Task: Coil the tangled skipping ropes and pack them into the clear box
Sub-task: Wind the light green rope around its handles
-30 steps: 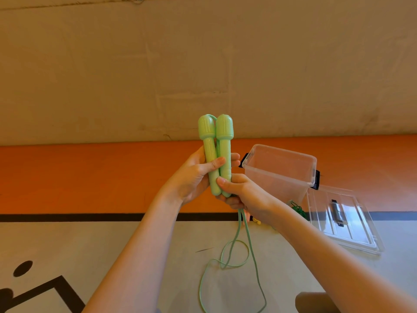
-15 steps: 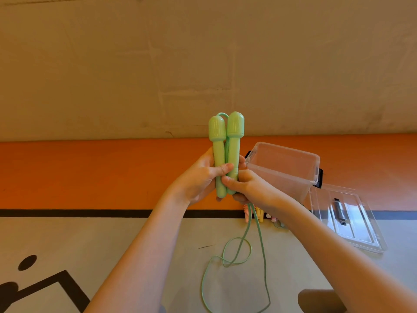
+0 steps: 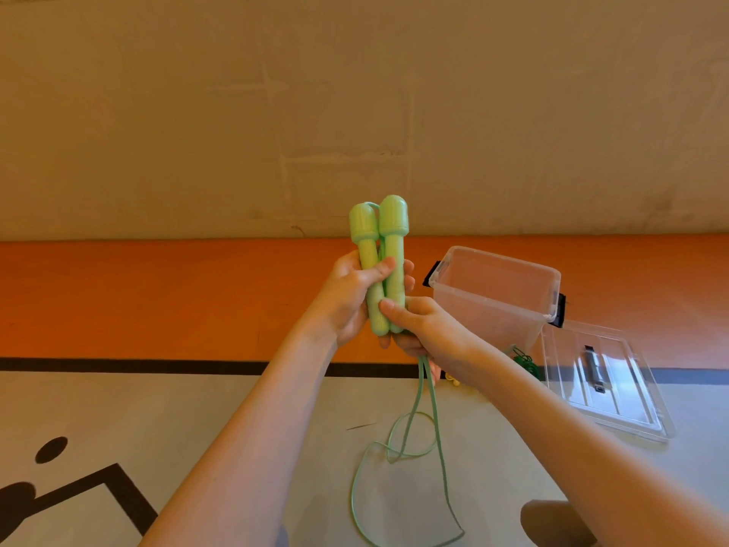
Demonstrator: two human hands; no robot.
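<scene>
Just left of the frame's centre, the two pale green handles [image 3: 382, 266] of a skipping rope are held upright and side by side. The left hand [image 3: 355, 298] is wrapped round their middles, thumb laid across the front, and the right hand [image 3: 424, 329] is curled round their lower ends. From under the right hand the green cord [image 3: 410, 448] hangs down in two strands to the floor at lower centre, where it lies in loose, crossing loops. It is not yet coiled.

Two risks are judged likely. The loops on the floor cross one another, so a knot could be drawn tight if the cord were wound up quickly. The handles are smooth and rounded, so one could slide past the other if either grip were eased while winding.

The handles appear to be moulded plastic, with bulbous domed caps and faintly ribbed shafts. The cord looks thin, rubbery and springy, so a finished coil may be expected to spring open unless it is tucked or held.

At centre right the clear box [image 3: 493, 302] is seen standing open on the floor, thin-walled and glossy, with black side latches. Its clear lid [image 3: 607, 388] lies flat just beside it at the right. Between them a darker green cord [image 3: 524, 361] is glimpsed, and a small yellow piece [image 3: 454, 382] shows below the right wrist; what that is cannot be told.
</scene>
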